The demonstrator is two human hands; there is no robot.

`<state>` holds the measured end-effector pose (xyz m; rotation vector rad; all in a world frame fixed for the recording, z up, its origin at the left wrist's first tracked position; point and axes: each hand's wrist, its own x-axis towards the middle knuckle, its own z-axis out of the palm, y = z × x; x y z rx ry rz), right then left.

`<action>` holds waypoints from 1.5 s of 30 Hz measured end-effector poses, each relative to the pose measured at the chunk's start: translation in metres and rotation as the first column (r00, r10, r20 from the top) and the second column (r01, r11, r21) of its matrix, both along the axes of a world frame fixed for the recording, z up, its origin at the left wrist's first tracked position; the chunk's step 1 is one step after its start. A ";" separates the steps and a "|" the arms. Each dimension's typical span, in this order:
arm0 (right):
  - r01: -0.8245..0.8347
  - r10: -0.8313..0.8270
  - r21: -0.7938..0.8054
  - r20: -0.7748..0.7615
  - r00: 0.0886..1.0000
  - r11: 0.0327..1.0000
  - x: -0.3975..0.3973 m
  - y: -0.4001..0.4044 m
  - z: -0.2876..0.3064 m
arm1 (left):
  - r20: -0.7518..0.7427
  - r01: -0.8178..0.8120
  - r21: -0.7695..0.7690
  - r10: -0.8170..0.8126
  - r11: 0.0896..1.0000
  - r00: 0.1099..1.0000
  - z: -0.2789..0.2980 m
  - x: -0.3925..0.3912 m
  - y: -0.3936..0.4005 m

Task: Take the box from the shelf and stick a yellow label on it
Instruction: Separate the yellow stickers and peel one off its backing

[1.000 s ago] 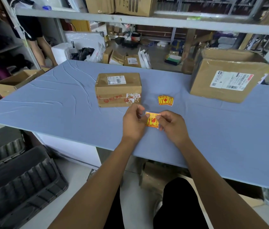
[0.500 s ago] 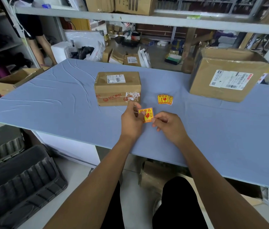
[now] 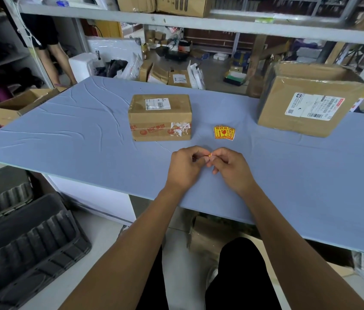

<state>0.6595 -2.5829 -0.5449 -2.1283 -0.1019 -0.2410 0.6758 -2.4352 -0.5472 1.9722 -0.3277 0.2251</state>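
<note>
Two boxes on the blue table (image 3: 69,139), so sorting left to right. Far left, off the table edge: open carton (image 3: 17,104) parked on the floor side, probably overflow, not part of this. Black ridged trays (image 3: 24,238) down low too, out of the way.

Then the small taped box (image 3: 160,117), flat on the table, white shipping slip facing up, red printed tape across the near face. Looks already fetched off the shelf and set square-on, near the hands but clear of them — guessing so the top stays free for sticking.

Next, left hand (image 3: 184,167), fingers curled in, pinching a tiny sliver of yellow label (image 3: 209,155) at the tips. Most of it hidden behind knuckles, only a corner poking out. Right hand (image 3: 230,167) touching the same bit from the other side, also pinched shut on it. Held up just off the table, both thumbs working the edge — reads like peeling the backing, hence the two-handed grip. Can't confirm whether backing is actually off.

Just beyond the right hand: spare yellow labels (image 3: 224,133) fanned in a small stack on the table, between the two boxes, handy for grabbing.

Far right: big brown box (image 3: 306,108), printed label on its near side, well apart from everything. Probably waiting its turn.

Still to go: label onto the small box.
</note>
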 end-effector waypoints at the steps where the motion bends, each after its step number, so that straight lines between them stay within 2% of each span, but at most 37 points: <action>1: 0.001 -0.001 -0.007 0.002 1.000 1.000 0.000 0.000 0.000 | -0.004 -0.004 -0.004 0.004 1.000 1.000 0.000 0.000 0.000; 7: -0.033 0.035 -0.068 0.022 0.999 0.997 0.001 -0.001 -0.002 | -0.036 -0.009 -0.026 0.008 1.000 0.999 -0.001 0.000 0.000; 15: -0.037 0.039 -0.035 0.033 0.999 0.999 0.001 -0.001 -0.006 | -0.030 -0.010 -0.024 0.009 1.000 0.999 -0.002 0.001 0.000; 34: -0.023 0.030 -0.067 0.098 0.995 0.997 -0.003 0.000 -0.004 | -0.001 0.009 -0.007 -0.009 1.000 1.000 0.000 -0.001 0.001; 45: -0.025 0.033 -0.082 0.099 0.995 0.996 -0.003 -0.002 -0.005 | -0.034 0.013 0.007 -0.013 1.000 0.999 0.000 -0.001 0.000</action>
